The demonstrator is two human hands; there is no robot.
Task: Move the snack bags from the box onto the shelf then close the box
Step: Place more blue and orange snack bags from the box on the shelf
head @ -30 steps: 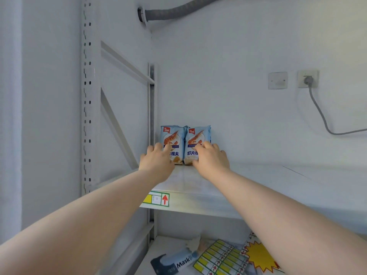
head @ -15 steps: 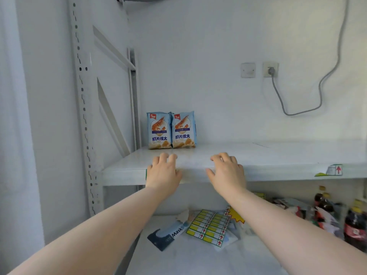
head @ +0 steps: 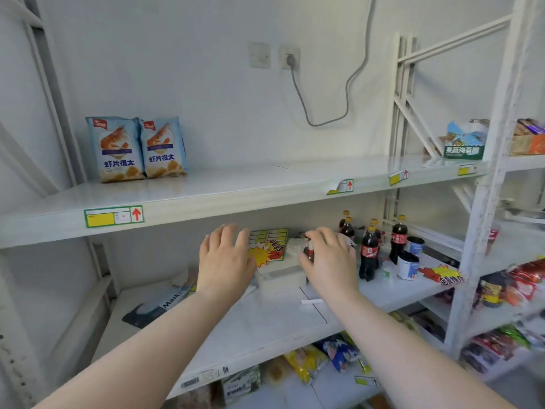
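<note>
Standing upright and touching side by side, 2 snack bags (head: 137, 149) occupy the upper left of the frame, set toward the back of the shelf (head: 236, 190) with printed faces forward. The left hand (head: 225, 261) and the right hand (head: 330, 261) hang at centre frame in front of the lower shelf (head: 265, 320), each with fingers loosely spread and holding nothing. The box does not appear anywhere in the frame.

Judged from this layout, the step in hand is the reach for the next bags. To do it well, each hand should take 1 bag by its sides. The packs look air-filled and would probably crush under a tight squeeze. New bags belong on the bare stretch of shelf just right of the pair, upright, faces forward and in line with the 2 already placed. The cola bottles (head: 370, 249) stand just right of the right hand, so a wide sweep of that arm risks toppling them.
</note>
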